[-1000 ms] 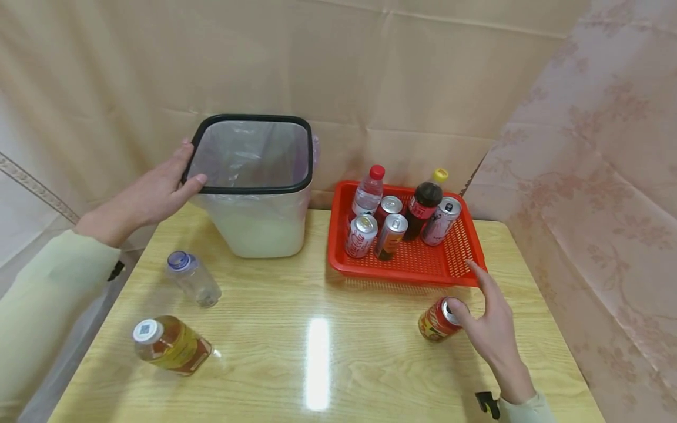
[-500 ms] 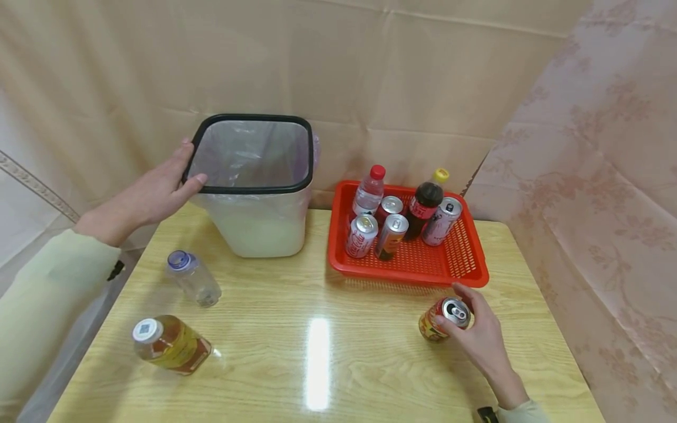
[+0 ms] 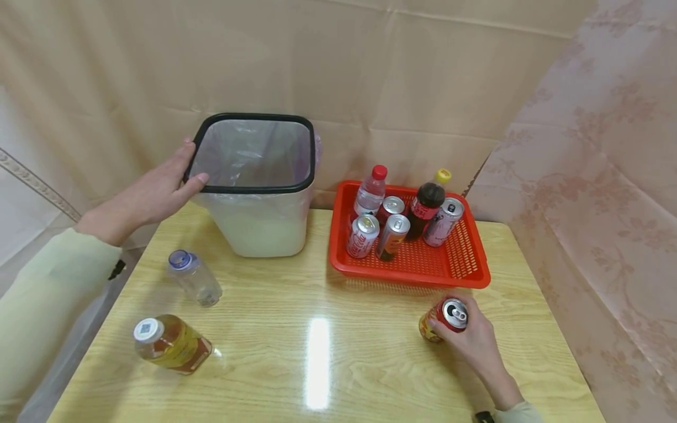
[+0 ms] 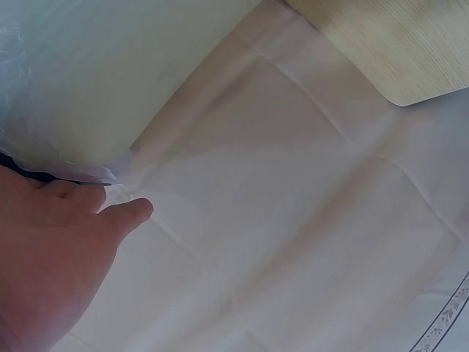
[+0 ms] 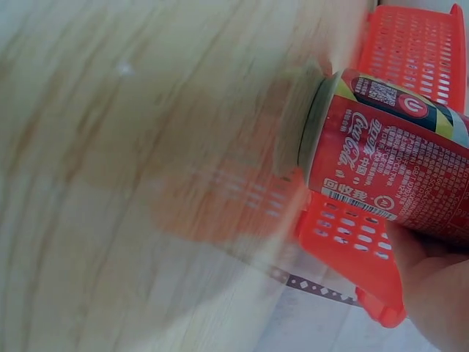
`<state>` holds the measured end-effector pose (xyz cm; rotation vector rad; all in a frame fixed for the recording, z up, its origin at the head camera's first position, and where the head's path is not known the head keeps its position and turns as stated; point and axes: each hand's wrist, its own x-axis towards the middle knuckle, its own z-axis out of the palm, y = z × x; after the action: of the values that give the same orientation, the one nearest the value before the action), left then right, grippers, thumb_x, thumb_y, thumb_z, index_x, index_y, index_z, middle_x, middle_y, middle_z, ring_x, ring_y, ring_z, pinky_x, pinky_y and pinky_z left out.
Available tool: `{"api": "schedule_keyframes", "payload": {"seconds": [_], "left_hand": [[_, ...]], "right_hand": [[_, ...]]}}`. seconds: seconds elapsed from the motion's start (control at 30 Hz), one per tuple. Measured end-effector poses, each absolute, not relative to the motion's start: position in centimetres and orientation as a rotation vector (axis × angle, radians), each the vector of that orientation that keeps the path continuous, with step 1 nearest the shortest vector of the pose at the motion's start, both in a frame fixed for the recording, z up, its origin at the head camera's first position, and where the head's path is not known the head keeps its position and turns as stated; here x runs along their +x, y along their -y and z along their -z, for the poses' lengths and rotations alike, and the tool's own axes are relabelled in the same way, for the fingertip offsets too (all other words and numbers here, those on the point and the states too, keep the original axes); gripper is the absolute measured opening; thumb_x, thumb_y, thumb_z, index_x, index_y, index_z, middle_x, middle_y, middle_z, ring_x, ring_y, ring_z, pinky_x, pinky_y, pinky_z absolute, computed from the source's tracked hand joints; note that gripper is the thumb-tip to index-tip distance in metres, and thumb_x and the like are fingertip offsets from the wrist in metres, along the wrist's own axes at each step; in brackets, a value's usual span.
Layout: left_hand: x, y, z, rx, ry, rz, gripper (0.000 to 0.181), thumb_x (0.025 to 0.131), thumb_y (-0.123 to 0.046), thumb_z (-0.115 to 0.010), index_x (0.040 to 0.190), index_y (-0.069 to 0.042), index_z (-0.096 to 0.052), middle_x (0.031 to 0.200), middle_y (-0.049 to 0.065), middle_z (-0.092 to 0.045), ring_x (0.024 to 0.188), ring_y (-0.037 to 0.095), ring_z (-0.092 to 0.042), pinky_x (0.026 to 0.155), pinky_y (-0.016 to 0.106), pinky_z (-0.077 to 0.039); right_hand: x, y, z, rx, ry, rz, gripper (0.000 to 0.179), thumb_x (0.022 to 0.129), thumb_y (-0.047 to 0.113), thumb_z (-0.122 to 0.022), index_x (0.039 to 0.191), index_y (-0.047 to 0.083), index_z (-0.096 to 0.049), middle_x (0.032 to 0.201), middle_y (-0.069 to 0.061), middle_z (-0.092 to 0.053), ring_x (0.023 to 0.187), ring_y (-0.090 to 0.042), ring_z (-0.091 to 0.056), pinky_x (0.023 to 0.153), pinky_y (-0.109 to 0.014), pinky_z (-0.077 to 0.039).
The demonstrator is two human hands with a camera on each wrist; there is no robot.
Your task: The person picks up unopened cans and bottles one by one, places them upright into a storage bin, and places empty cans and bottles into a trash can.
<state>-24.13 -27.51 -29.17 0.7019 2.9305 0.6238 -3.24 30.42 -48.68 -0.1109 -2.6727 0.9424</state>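
My left hand (image 3: 153,191) grips the black rim (image 3: 248,190) of a pale trash bin (image 3: 264,232) at its left corner, the thumb over the front edge. The bin has a clear plastic liner inside. In the left wrist view, the left hand (image 4: 58,249) is at the rim, partly cut off by the frame. My right hand (image 3: 476,338) holds a red Coca-Cola can (image 3: 431,326) round its side, thumb in front. The can is upright on the table, its top opened. In the right wrist view, the can (image 5: 388,147) shows its printed side, its base at the tabletop.
Behind the can, a red perforated basket (image 3: 412,273) holds several drink cans, a water bottle (image 3: 370,194) and a cola bottle (image 3: 425,202). At the left stand an empty clear bottle (image 3: 195,279) and a bottle of amber drink (image 3: 171,346). Cloth curtains (image 3: 423,88) hang behind.
My right hand has come in from the right and closed round the can, having been spread beside it earlier. The left hand has stayed on the bin's rim.
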Motion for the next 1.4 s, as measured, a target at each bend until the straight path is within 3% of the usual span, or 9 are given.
{"api": "schedule_keyframes", "payload": {"seconds": [0.2,0.37,0.63,0.8,1.03,1.27,1.4], "left_hand": [[-24.0,27.5,29.0,0.681,-2.935,-0.617,0.082,0.111,-0.05,-0.03,0.163,-0.002,0.011,0.171,0.016,0.016,0.157,0.039,0.005,0.126,0.057,-0.004],[-23.9,27.5,28.9,0.681,-2.946,-0.611,0.082,0.111,-0.05,-0.03,0.163,-0.001,0.01,0.171,0.017,0.014,0.157,0.041,0.004,0.126,0.057,-0.004],[-23.8,27.4,29.0,0.694,-2.944,-0.623,0.082,0.111,-0.05,-0.031,0.163,0.0,0.009,0.171,0.019,0.013,0.157,0.04,0.004,0.126,0.057,-0.005],[-23.9,27.5,29.1,0.705,-2.941,-0.631,0.081,0.112,-0.049,-0.031,0.163,0.0,0.009,0.17,0.018,0.013,0.157,0.039,0.005,0.126,0.056,-0.004],[-23.9,27.5,29.2,0.712,-2.944,-0.647,0.081,0.112,-0.049,-0.031,0.163,-0.001,0.009,0.17,0.017,0.014,0.158,0.038,0.005,0.126,0.055,-0.004],[-23.9,27.4,29.2,0.699,-2.943,-0.641,0.082,0.111,-0.05,-0.031,0.163,-0.002,0.01,0.17,0.015,0.015,0.157,0.039,0.004,0.126,0.056,-0.004],[-24.0,27.4,29.3,0.68,-2.947,-0.623,0.082,0.111,-0.051,-0.03,0.163,-0.001,0.01,0.17,0.016,0.015,0.157,0.041,0.003,0.126,0.056,-0.005]], "right_hand": [[-3.3,-30.2,48.7,-0.112,2.654,-0.908,0.055,0.075,0.021,-0.092,0.121,0.009,-0.063,0.104,-0.006,-0.072,0.088,-0.019,-0.065,0.072,-0.028,-0.052],[-3.3,-30.0,48.3,-0.126,2.659,-0.899,0.054,0.075,0.022,-0.092,0.12,0.009,-0.063,0.101,-0.009,-0.073,0.086,-0.024,-0.066,0.07,-0.032,-0.053],[-3.2,-29.4,46.9,-0.078,2.635,-0.897,0.056,0.073,0.019,-0.093,0.12,0.008,-0.064,0.1,-0.009,-0.073,0.084,-0.021,-0.066,0.067,-0.031,-0.054],[-3.5,-28.6,45.5,0.008,2.569,-0.903,0.057,0.07,0.012,-0.094,0.119,0.007,-0.064,0.1,-0.008,-0.073,0.084,-0.013,-0.065,0.068,-0.019,-0.052],[-4.6,-26.2,42.0,0.211,2.389,-1.031,0.059,0.069,-0.002,-0.09,0.122,0.004,-0.065,0.108,-0.004,-0.074,0.093,0.005,-0.063,0.078,-0.007,-0.048],[-6.9,-22.5,37.6,0.401,2.225,-1.193,0.058,0.073,-0.006,-0.083,0.125,-0.004,-0.06,0.117,-0.011,-0.073,0.101,-0.003,-0.066,0.084,-0.012,-0.053],[-8.8,-19.9,35.3,0.485,2.143,-1.241,0.055,0.077,0.002,-0.081,0.127,-0.004,-0.058,0.121,-0.012,-0.072,0.103,-0.01,-0.067,0.086,-0.016,-0.055]]}}
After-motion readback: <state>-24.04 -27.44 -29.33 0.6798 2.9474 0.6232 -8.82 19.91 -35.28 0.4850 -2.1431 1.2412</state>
